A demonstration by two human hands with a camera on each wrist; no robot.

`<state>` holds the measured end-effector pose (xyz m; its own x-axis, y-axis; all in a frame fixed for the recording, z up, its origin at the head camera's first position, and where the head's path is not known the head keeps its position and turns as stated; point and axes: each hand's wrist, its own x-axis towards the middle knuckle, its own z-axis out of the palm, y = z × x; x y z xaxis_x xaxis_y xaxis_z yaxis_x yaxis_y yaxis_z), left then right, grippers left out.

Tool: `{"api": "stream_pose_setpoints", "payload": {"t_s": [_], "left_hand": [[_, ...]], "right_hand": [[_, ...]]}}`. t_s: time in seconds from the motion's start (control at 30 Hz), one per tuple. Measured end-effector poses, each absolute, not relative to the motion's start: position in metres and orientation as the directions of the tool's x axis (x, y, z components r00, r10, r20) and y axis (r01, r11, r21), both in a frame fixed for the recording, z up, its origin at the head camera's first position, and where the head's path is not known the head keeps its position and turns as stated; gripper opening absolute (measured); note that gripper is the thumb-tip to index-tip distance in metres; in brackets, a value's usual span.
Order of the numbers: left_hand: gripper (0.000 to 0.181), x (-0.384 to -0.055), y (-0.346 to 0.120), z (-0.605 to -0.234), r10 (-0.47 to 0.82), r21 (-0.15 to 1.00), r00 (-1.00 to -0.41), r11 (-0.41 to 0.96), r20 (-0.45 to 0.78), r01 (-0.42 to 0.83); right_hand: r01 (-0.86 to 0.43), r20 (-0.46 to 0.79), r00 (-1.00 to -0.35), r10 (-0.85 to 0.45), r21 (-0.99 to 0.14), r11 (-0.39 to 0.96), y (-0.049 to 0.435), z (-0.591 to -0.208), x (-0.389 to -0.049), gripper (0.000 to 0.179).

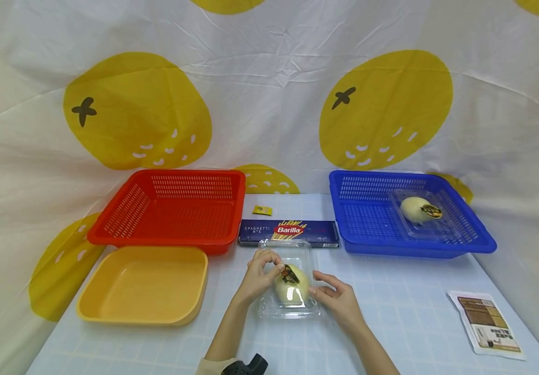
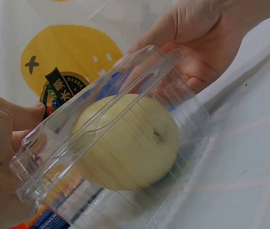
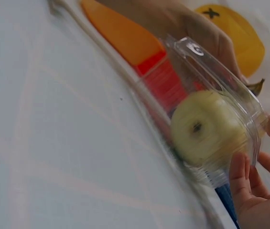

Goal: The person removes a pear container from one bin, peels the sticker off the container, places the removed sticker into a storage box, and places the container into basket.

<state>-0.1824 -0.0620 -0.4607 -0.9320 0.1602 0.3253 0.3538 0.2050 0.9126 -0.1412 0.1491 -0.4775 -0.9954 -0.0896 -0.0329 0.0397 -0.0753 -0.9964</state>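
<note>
A clear plastic clamshell box [image 1: 289,314] stands on the table before me, with a pale yellow-green round fruit [image 1: 290,294] inside. Its lid looks closed. With thumb and finger my left hand [image 1: 259,278] pinches a dark round fruit sticker [image 2: 62,93], which stands up partly away from the lid. Whether the sticker still touches the plastic I cannot tell. At the box's right side my right hand [image 1: 339,301] holds the edge between thumb and fingers [image 3: 240,179].
Behind the box lies a blue spaghetti box [image 1: 260,229], with a small yellow packet [image 1: 262,210] beyond. A red basket [image 1: 166,250] and yellow tub [image 1: 133,319] stand left. The blue basket [image 1: 391,250] holds another boxed fruit [image 1: 414,209]. A pouch [image 1: 487,325] lies right.
</note>
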Motion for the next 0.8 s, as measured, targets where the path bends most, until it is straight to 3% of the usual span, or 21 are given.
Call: {"api": "stream_pose_setpoints", "payload": {"t_s": [0.4, 0.8], "left_hand": [[0.008, -0.165, -0.061, -0.426, 0.177, 0.933, -0.947, 0.195, 0.268, 0.301], [0.008, -0.168, -0.064, -0.429, 0.186, 0.947, -0.952, 0.166, 0.244, 0.275]], "right_hand": [[0.06, -0.054, -0.995, -0.086, -0.996, -0.064, 0.149, -0.475, -0.139, 0.047], [0.034, -0.028, -0.995, -0.1, -0.998, -0.06, 0.149, -0.475, -0.14, 0.048]]}}
